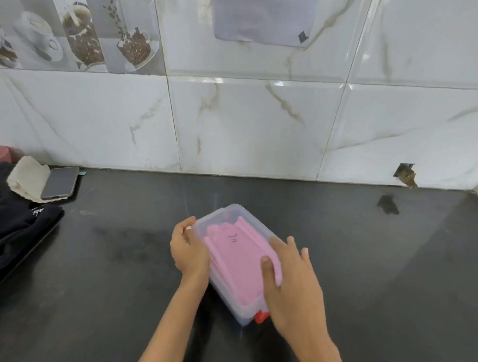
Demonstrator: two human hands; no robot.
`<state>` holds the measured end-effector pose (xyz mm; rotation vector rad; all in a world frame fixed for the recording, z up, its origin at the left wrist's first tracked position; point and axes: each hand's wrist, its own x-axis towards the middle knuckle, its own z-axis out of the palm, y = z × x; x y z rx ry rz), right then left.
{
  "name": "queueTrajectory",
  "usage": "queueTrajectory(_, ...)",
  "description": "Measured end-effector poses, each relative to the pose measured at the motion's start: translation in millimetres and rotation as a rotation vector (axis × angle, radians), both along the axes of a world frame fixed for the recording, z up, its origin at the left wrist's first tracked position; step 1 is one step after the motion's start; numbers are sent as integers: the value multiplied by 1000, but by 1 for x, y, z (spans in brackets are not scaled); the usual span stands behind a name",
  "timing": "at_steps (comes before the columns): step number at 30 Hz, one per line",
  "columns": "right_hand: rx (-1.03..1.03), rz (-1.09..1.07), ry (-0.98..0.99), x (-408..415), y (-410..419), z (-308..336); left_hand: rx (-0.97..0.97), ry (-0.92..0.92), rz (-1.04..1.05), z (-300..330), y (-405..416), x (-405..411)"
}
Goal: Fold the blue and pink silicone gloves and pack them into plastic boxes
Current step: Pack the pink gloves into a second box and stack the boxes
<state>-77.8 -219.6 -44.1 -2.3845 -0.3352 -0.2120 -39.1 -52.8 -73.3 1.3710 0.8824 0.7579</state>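
Pink glove lies flat in box. My left hand grips box wall; right hand open, pressing. Push corners under rim, keep box steady.

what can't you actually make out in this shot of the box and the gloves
Head view only:
- Blue gloves: none in view, so their state is unknown.
- Plastic box: its near right corner sits behind the right hand.
- Pink glove: seen through hazy plastic; fold count unclear, and the dark mark above it is too small to read.
- Red piece: mostly hidden by the right hand.
- Left hand covers the box's left wall.
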Motion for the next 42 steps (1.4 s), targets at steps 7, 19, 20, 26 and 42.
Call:
queueTrajectory(7, -280, 113, -206, 0, 1, -37, 876, 109, -58, -24, -58, -55)
queueTrajectory(19, -149, 81, -626, 30, -9, -65, 1478, 294, -284, -27, -36, -74)
queueTrajectory(20, -149, 90, -637, 30, -9, -64, 1483, 318, -302, -26, -36, -75)
queueTrajectory(26, 870, -249, -36, 23, 2, -41, 1451, 325, -394, -9, -40, -65)
queueTrajectory(42, 1093, -216, 720, 52, -12, -39, 1368, 547, -626, -12, -47, -29)
